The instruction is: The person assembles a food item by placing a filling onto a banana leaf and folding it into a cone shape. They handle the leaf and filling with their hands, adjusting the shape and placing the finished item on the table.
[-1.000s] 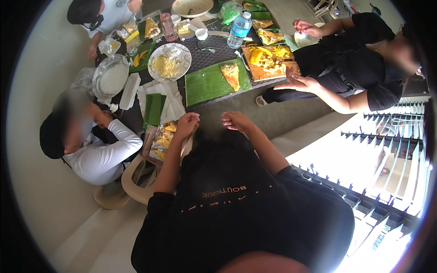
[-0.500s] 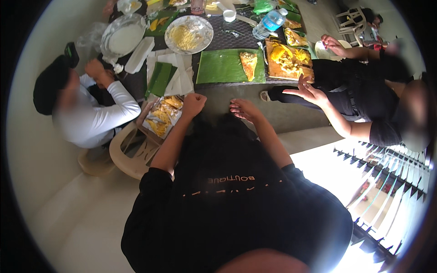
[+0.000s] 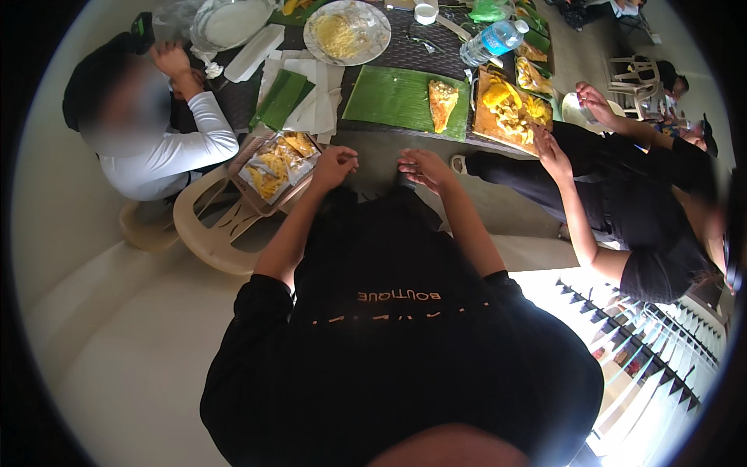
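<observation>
My left hand [image 3: 334,165] is curled into a loose fist in front of my chest, right beside a tray of yellow food pieces [image 3: 274,165] that rests on a beige plastic chair [image 3: 208,233]. Nothing shows inside the fist. My right hand [image 3: 425,166] hovers next to it with fingers loosely apart and empty. Just beyond both hands, on the dark table [image 3: 405,54], lies a green banana leaf [image 3: 389,97] with a fried golden piece [image 3: 442,105] on it.
A person in white sleeves [image 3: 167,148] sits at left; a person in black at right rests a hand [image 3: 551,152] by a board of yellow food [image 3: 506,113]. Farther back stand a plate of yellow rice [image 3: 346,31], a water bottle [image 3: 492,39] and folded leaves [image 3: 282,97].
The view has swung so the table sits higher and the left person lower. My hands stay side by side. The right person's hand has moved toward the board of yellow food.
</observation>
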`<state>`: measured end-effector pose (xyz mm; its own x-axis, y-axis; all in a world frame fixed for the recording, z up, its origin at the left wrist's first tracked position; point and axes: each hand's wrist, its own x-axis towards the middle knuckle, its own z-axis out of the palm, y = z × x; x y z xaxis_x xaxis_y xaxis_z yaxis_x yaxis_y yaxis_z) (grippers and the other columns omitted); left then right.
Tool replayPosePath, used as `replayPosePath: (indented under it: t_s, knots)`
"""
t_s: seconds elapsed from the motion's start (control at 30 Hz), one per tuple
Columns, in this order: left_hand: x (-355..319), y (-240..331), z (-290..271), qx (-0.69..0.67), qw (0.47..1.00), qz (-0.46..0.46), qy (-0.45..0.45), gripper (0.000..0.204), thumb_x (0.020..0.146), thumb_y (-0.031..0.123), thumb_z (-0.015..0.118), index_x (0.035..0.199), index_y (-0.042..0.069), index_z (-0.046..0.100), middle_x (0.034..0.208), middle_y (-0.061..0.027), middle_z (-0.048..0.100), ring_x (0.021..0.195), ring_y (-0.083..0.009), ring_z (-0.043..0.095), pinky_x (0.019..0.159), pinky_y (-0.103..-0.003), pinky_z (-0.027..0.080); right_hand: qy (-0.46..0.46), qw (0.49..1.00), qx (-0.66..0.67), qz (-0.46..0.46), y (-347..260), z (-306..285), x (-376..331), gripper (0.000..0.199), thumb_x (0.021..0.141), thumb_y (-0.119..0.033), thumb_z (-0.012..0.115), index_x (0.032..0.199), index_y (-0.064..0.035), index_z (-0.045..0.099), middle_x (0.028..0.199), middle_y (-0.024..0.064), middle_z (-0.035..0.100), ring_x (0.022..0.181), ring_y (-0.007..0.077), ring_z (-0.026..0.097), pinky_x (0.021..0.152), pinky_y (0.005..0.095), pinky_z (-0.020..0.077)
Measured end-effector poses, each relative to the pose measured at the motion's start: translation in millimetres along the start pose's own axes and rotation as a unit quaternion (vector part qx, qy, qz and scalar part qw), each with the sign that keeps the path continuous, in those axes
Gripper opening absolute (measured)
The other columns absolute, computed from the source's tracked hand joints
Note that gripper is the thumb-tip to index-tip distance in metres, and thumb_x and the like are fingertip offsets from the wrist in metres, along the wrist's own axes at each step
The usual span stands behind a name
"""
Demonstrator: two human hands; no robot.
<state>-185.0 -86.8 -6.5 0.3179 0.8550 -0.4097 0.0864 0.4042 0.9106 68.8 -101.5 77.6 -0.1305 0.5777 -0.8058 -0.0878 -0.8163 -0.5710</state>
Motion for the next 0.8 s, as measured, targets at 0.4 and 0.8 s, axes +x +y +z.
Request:
replayPosePath:
  t_s: [0.4,0.8]
  knots:
    - [17.8,24.3,78.7,0.158,0.987,0.026,0.002,0.022,0.073,0.009,0.067,0.093,0.0,0.065,0.081,-0.01,0.068,0.077,-0.0166,0.066,0.071,-0.028,0.052,-0.058,0.998,0.022,-0.015,-3.4,-81.6,-11.5,0.032,0.089,-0.031,0.056,0.112,-0.0101,0.056,0.099,0.0028,0.061,0.084,0.0118,0.058,0.073,0.0256,0.0463]
    - [-6.3,49.2,131.7,0.167,0.983,-0.039,0.07,0.024,0.077,0.014,0.062,0.096,-0.001,0.064,0.085,-0.0097,0.068,0.073,-0.0148,0.065,0.071,-0.027,0.051,-0.126,0.989,-0.073,-0.026,-8.4,-116.2,-9.3,0.035,0.086,-0.034,0.058,0.111,-0.0095,0.055,0.101,0.0028,0.06,0.09,0.0129,0.058,0.078,0.0284,0.0444]
